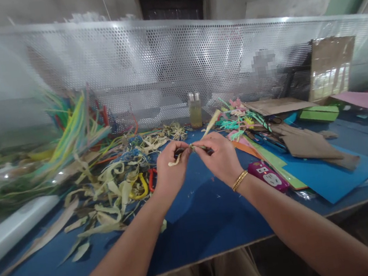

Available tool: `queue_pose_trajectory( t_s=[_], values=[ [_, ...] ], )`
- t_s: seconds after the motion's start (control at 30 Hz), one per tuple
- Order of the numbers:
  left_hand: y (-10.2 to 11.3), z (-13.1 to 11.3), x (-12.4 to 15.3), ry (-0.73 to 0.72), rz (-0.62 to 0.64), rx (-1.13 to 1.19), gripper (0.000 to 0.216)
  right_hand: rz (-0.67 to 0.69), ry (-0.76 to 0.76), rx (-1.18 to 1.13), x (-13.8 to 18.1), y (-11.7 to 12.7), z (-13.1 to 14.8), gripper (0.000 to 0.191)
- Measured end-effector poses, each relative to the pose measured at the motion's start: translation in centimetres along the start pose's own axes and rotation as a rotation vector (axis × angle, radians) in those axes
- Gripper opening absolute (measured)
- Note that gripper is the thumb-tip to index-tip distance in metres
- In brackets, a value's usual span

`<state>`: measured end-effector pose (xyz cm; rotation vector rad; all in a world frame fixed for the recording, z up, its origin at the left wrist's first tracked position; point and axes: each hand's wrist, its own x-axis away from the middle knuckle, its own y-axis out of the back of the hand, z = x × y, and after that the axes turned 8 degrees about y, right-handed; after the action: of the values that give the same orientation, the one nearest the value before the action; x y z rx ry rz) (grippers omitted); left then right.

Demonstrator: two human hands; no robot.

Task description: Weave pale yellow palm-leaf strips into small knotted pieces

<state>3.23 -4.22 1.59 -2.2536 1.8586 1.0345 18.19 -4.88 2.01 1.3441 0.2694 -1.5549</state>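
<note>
While the left hand [171, 167] and right hand [221, 156] meet mid-scene, each grip is pinched on a thin pale strip [174, 162] above the worktop [214, 229]; one end curls below the left hand. Beyond them, a clear bottle [195, 110] stands upright with yellowish liquid [196, 119] inside, before the far mesh [166, 62]. From under the hands, blue surface runs to the near edge, between dry leaves [110, 198] left and a purple socket [266, 176] right.
</note>
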Motion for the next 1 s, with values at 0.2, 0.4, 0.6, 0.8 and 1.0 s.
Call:
queue_pose_trajectory(
  t_s=[0.2, 0.4, 0.6, 0.8, 1.0],
  values=[
    [-0.2, -0.1, 0.3, -0.016, 0.026, 0.064, 0.011, 0.01, -0.063, 0.034, 0.2, 0.2, 0.2, 0.006],
    [0.2, 0.0, -0.1, 0.012, 0.011, 0.076, 0.013, 0.016, -0.008, -0.042, 0.1, 0.2, 0.2, 0.014],
    [0.2, 0.3, -0.6, 0.063, 0.041, 0.101, 0.014, 0.012, -0.051, -0.071, 0.3, 0.0, -0.2, 0.02],
    [0.4, 0.2, -0.9, 0.008, 0.185, 0.064, 0.013, 0.044, -0.068, 0.041, 0.0, 0.6, -0.3, 0.015],
    [0.7, -0.2, -0.9, -0.091, 0.341, -0.041, 0.013, 0.043, 0.059, 0.383, -0.8, 1.9, -0.7, 0.028]
  ],
)
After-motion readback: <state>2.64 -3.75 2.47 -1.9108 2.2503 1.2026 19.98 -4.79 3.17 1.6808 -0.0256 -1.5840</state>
